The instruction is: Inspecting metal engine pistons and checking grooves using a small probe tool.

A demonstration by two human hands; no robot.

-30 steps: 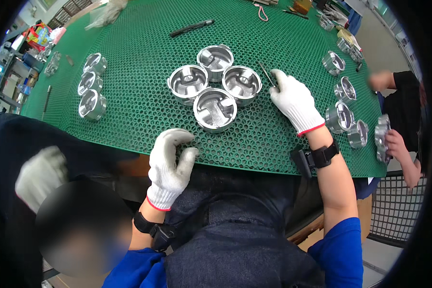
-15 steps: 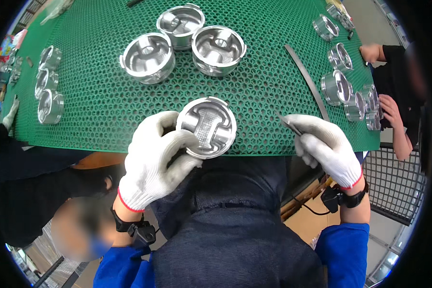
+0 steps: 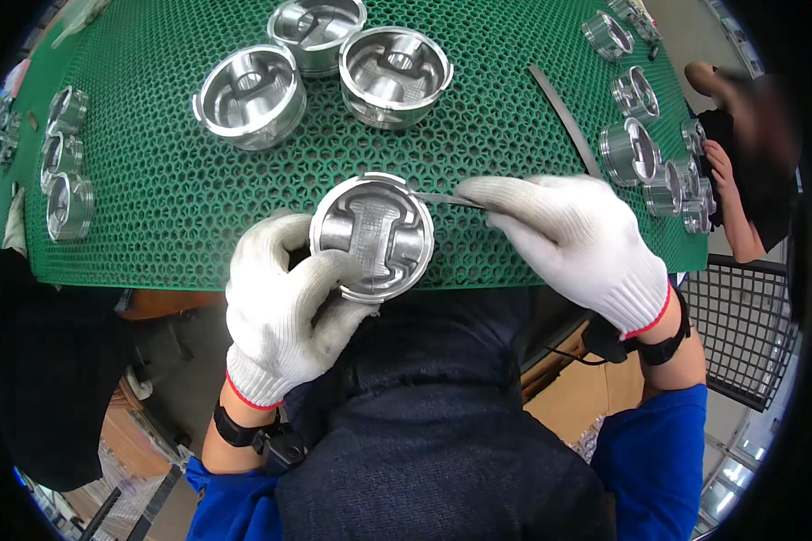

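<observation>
Gloved left hand point(image 3: 284, 307) wrapped around a shiny metal piston point(image 3: 373, 236), hollow underside turned up toward the camera, held just off the near edge of the green honeycomb-mat surface point(image 3: 180, 194) and above a dark-clad lap. Fingers curled round the piston's left and lower rim, thumb across its skirt; a firm, closed grasp. Gloved right hand point(image 3: 573, 239) pinched shut on a thin metal strip tool point(image 3: 447, 199), its tip touching the piston's upper right rim.

Judged risks from here: a strip this slim slipping off the rounded rim and jabbing the glove holding the piston; the piston, gripped by only part of its rim and not over the mat, twisting loose under sideways pressure and dropping past the lap; the thin strip bending or scoring the polished wall if levered hard. Whether the tip sits in a groove or merely on the edge cannot be told.

Beyond the held piston, three more pistons point(image 3: 248, 95) clustered open-side up farther across the mat. To the piston's left, a column of smaller pistons point(image 3: 63, 171) along the mat's edge. To its right, a long dark curved strip point(image 3: 564, 117) lying on the mat, then a further group of pistons point(image 3: 632, 149), and past them another person's hand point(image 3: 722, 167) at the mat's far right edge
</observation>
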